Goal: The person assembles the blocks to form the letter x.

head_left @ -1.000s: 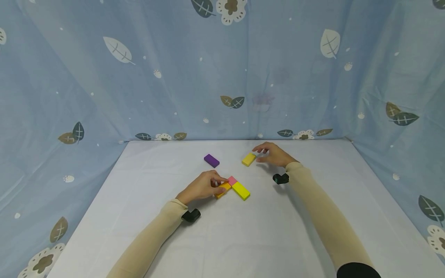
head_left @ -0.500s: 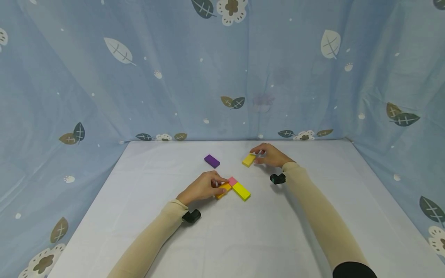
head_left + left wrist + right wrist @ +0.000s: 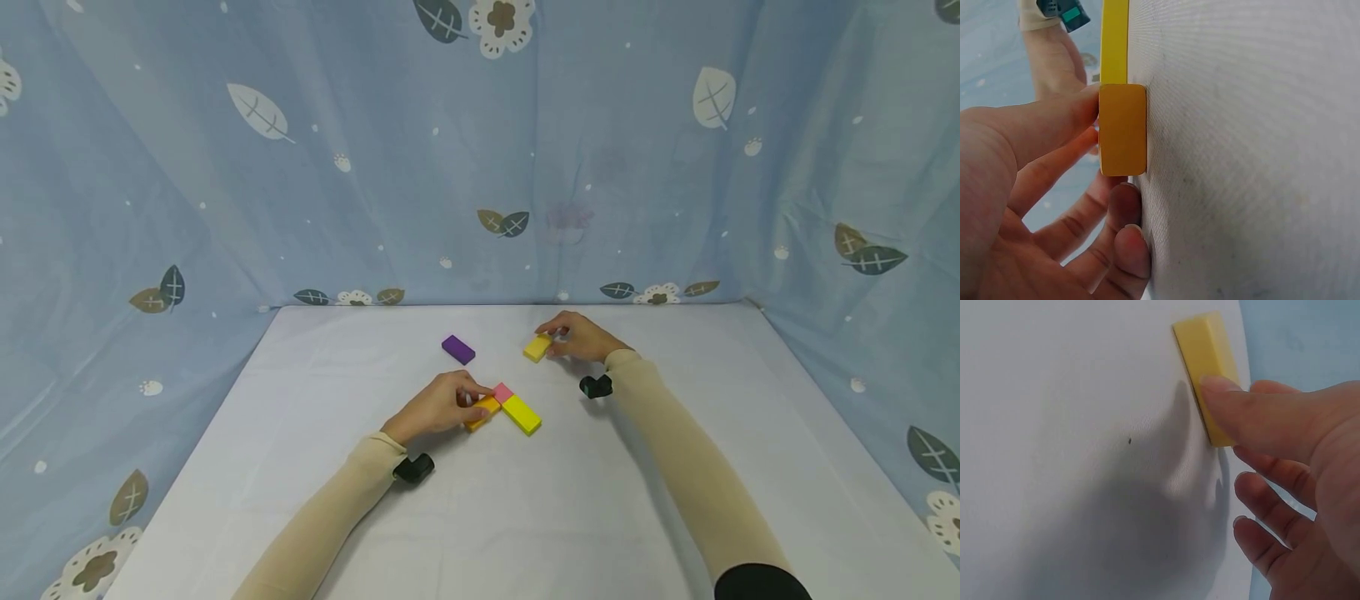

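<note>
My left hand point(image 3: 438, 406) holds an orange block point(image 3: 482, 414) flat on the table, thumb along its near side and fingers on the far side. The left wrist view shows the end of this orange block point(image 3: 1123, 130) with the thumb against it. Touching its far end are a pink block point(image 3: 503, 392), partly hidden by the index finger, and a bright yellow block point(image 3: 521, 415). Farther back, my right hand point(image 3: 585, 337) pinches a paler yellow block point(image 3: 537, 347). In the right wrist view the thumb presses this yellow block's point(image 3: 1200, 353) side; fingers behind it are partly hidden.
A purple block point(image 3: 458, 350) lies alone at the back, left of the paler yellow one. The white table point(image 3: 480, 517) ends at a blue patterned curtain point(image 3: 375, 167). Each wrist carries a dark camera, such as the left one point(image 3: 414, 468).
My right hand has moved slightly left and closed its thumb and fingers on the paler yellow block. The left hand has stayed on the orange block.
</note>
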Available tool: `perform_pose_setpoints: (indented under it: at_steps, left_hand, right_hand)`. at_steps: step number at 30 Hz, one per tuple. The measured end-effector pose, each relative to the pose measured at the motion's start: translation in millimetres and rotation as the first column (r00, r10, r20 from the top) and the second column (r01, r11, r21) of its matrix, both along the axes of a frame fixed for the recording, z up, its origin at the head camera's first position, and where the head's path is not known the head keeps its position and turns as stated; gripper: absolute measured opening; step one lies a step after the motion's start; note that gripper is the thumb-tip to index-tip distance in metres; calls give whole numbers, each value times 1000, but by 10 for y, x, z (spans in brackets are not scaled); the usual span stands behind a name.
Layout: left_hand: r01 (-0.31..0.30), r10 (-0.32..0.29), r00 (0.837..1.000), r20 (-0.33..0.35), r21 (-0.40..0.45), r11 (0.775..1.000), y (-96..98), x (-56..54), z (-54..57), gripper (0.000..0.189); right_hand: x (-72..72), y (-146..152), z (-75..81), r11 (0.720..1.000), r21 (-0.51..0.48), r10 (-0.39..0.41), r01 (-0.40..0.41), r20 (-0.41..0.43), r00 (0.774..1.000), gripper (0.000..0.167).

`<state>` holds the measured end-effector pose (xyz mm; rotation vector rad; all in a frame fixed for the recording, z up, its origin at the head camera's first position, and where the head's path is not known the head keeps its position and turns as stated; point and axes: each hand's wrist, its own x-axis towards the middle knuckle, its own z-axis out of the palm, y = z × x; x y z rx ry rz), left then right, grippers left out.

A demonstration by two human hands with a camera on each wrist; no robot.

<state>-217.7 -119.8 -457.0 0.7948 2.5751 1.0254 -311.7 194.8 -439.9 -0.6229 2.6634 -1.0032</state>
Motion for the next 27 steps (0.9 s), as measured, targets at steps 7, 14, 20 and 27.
perform_pose_setpoints:
  at_steps: [7, 14, 20, 27]
  left_hand:
    - [-17, 17, 1000, 24, 9, 1000, 7, 14, 8, 38]
    - [-21, 20, 999, 32, 20, 1000, 8, 8, 3, 38]
    - [-16, 16, 1000, 25, 23, 1000, 4, -3, -13, 38]
    - [-24, 23, 999, 23, 25, 999, -7, -6, -17, 38]
  right_hand:
    - [-18, -34, -22, 999, 36, 2, -3, 11, 1000, 46]
    - [-12, -50, -15, 999, 53, 11, -12, 14, 1000, 46]
    - [-13, -55, -12, 998, 65, 21, -22, 8, 1000, 46]
    - [-26, -54, -12, 997, 74, 7, -6, -9, 1000, 44]
